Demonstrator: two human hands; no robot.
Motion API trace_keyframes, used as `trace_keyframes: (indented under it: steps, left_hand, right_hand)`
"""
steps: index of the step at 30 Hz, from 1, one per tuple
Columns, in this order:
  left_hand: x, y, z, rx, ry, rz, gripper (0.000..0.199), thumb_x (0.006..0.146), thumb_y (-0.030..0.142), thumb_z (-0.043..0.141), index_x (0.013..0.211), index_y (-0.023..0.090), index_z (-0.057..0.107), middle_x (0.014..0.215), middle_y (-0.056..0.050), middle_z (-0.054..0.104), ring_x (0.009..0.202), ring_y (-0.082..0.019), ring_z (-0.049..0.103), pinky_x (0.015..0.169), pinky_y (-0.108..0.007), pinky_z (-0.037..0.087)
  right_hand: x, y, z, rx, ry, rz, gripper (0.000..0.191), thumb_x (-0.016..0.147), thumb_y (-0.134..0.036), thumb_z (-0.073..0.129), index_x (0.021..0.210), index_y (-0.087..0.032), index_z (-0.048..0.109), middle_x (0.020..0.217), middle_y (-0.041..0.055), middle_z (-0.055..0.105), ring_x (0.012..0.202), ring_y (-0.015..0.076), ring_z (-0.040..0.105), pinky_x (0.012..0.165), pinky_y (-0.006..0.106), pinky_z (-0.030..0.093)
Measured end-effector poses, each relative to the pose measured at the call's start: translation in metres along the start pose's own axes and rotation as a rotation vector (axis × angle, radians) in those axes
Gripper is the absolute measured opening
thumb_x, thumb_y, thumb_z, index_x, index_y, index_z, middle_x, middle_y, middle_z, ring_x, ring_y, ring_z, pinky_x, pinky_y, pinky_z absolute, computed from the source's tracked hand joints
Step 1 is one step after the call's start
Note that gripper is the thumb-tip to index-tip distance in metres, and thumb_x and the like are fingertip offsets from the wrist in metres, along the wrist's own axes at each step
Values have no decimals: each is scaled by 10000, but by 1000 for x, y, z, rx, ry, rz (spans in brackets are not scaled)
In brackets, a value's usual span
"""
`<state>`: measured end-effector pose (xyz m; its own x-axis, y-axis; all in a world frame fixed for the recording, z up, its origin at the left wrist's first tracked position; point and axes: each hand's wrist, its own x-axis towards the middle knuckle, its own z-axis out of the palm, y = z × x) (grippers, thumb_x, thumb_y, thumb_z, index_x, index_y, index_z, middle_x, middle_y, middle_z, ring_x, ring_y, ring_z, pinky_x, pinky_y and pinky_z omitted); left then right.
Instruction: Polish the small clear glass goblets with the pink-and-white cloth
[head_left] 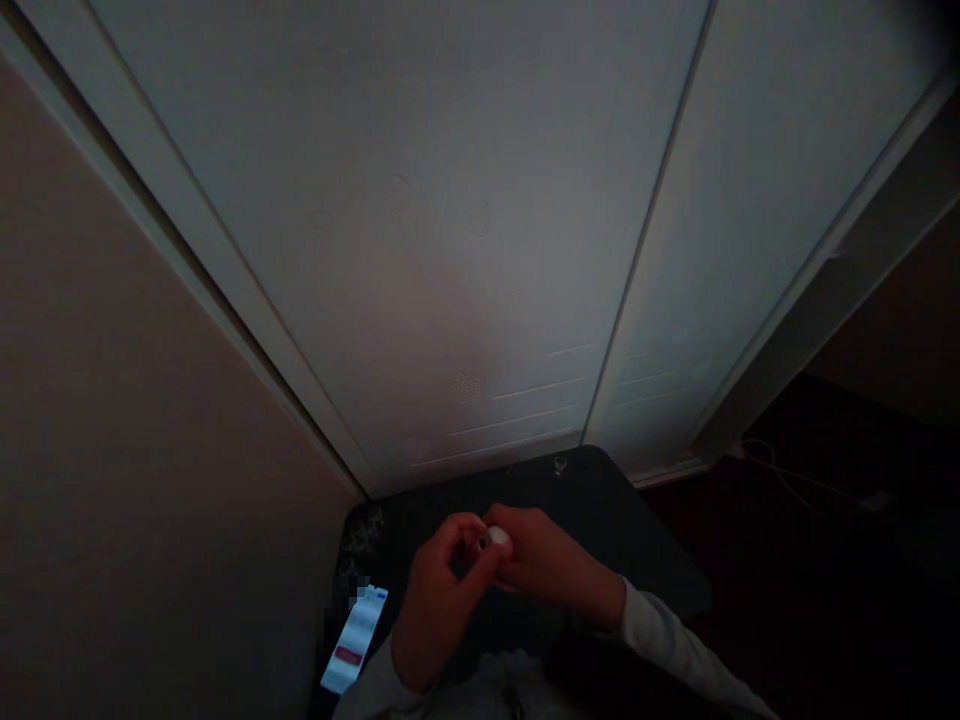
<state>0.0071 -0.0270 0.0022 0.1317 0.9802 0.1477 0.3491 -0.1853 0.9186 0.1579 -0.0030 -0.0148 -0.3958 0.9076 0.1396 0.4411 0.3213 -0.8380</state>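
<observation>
Both hands meet above the dark tabletop [630,560]. A small white, rounded object [499,538] shows between them; its kind is too dim and small to make out. My right hand [551,560] is closed round it from the right. My left hand [444,590] is curled, its thumb and fingertips pinching at the object's left end, where a small dark spot shows. Fingers cover most of the object. Left of my left hand lies a phone [356,640] with its screen lit.
Small clear items [365,525] lie at the table's left corner. Another small shiny item [560,466] is near the back edge. Pale wardrobe-like panels [480,300] rise behind the table, and a brown surface [150,450] stands at left. A white cable [787,475] runs along the dark floor.
</observation>
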Motion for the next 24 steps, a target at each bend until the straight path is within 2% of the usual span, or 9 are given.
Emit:
trace_keyframes:
  steps: [6, 11, 13, 15, 18, 20, 24]
  left_hand:
    - [-1, 7, 0, 79, 44, 103, 100, 773, 285, 617, 796, 188, 612, 684, 17, 592, 644, -138, 546, 626, -239, 444]
    - [-4, 7, -1, 42, 8, 138, 83, 750, 228, 628, 820, 186, 615, 735, 5, 615, 684, -143, 562, 662, -244, 456]
    - [-5, 4, -1, -3, 10, 127, 81, 749, 227, 630, 816, 186, 612, 735, 5, 611, 692, -145, 564, 669, -246, 458]
    - [-5, 2, -1, -67, 20, 102, 67, 759, 234, 621, 801, 185, 604, 731, 7, 604, 693, -144, 566, 667, -245, 460]
    - [-4, -2, -3, -175, 29, 39, 87, 771, 262, 616, 801, 182, 597, 727, 11, 597, 681, -138, 570, 649, -236, 462]
    - [-3, -5, -4, -249, 43, -26, 132, 762, 288, 632, 828, 179, 597, 744, 8, 601, 694, -140, 579, 649, -235, 463]
    - [-1, -12, -3, -393, 52, -167, 201, 762, 335, 630, 883, 180, 588, 765, 5, 614, 692, -140, 579, 620, -225, 452]
  right_hand:
    - [3, 8, 7, 237, 115, 117, 126, 674, -178, 655, 777, -208, 590, 601, -43, 591, 520, 116, 506, 463, 208, 326]
    - [3, 10, 12, 371, 281, 74, 257, 600, -130, 711, 809, -216, 587, 685, -46, 586, 594, 119, 514, 523, 218, 392]
    - [2, 8, 12, 467, 308, 67, 291, 601, -123, 709, 843, -225, 585, 704, -48, 580, 594, 116, 519, 527, 219, 412]
    - [1, 6, 12, 582, 286, 80, 287, 618, -139, 703, 857, -230, 572, 697, -55, 560, 563, 107, 515, 498, 212, 421]
    - [-2, 1, 10, 747, 165, 135, 267, 670, -217, 692, 887, -234, 537, 683, -63, 539, 499, 99, 521, 434, 210, 436]
    - [-4, -1, 7, 803, 83, 167, 287, 678, -244, 700, 905, -229, 525, 690, -62, 553, 479, 96, 540, 422, 210, 455]
    - [-8, 3, 7, 893, 2, 163, 348, 660, -312, 737, 895, -212, 501, 710, -51, 584, 480, 96, 580, 398, 190, 467]
